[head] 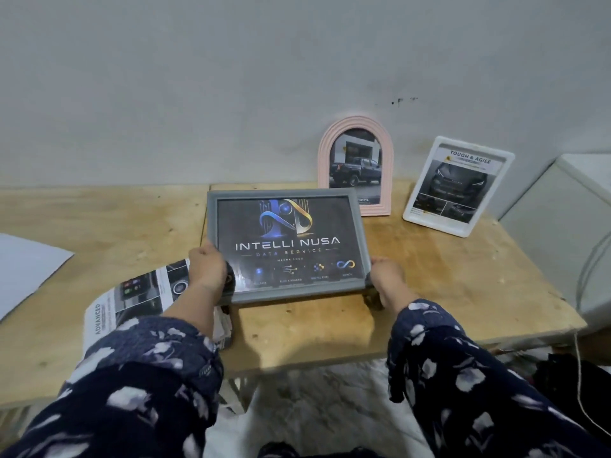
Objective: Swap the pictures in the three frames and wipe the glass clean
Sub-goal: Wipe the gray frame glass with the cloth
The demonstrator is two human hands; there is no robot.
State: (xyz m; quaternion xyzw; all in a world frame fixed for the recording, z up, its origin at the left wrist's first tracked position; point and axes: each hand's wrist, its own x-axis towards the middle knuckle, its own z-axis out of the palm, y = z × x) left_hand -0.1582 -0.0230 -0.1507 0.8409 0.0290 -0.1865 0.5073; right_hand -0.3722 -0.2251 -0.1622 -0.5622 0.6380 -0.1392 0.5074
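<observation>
Two hands grip the grey frame (286, 246) by its lower corners, tilted up off the wooden table (429, 279). From the left — a glossy brochure (132, 292) lies flat; the left hand (206, 271) curls closed around the frame's corner, the right hand (388, 276) clasps the opposite one, fingers tucked beneath. Set it down level, I'd judge, palms off the slick glass. Beyond stand the ribbed arched pink frame (322, 153) and the smooth rounded white frame (506, 170).

Bare plywood tabletop (413, 292), plain grey wall (198, 94) behind it, white sheet of paper (23, 269) at left edge, white cable (579, 375) hanging at right
</observation>
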